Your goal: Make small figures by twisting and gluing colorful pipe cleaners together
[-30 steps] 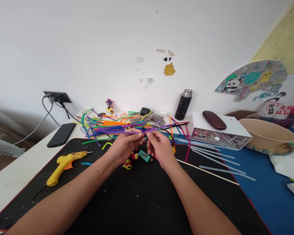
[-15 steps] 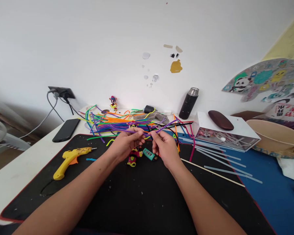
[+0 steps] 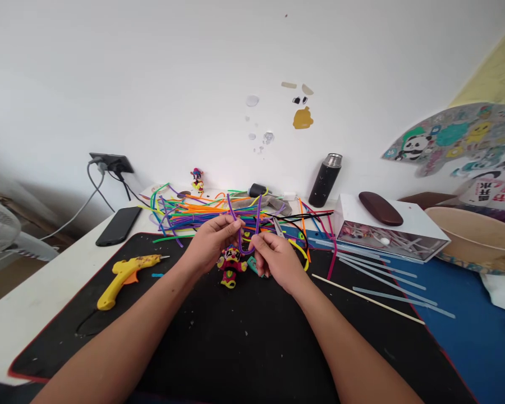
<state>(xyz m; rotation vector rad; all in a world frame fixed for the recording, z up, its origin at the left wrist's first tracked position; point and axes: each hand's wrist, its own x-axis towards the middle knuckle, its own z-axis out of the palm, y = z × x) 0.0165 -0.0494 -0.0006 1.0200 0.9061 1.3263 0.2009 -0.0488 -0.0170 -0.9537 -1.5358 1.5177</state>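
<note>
My left hand (image 3: 210, 242) and right hand (image 3: 278, 259) each pinch one leg of a purple pipe cleaner (image 3: 258, 220) bent into a U, above the figurine (image 3: 231, 265) near the black mat's (image 3: 235, 348) far edge. The mat's near half lies open. The glue gun (image 3: 124, 272) sits by its left edge.

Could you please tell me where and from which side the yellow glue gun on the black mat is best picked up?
Grip the yellow glue gun by its handle, coming from above on the near left: it lies flat on the black mat, handle angled toward the person, nozzle pointing right.
</note>
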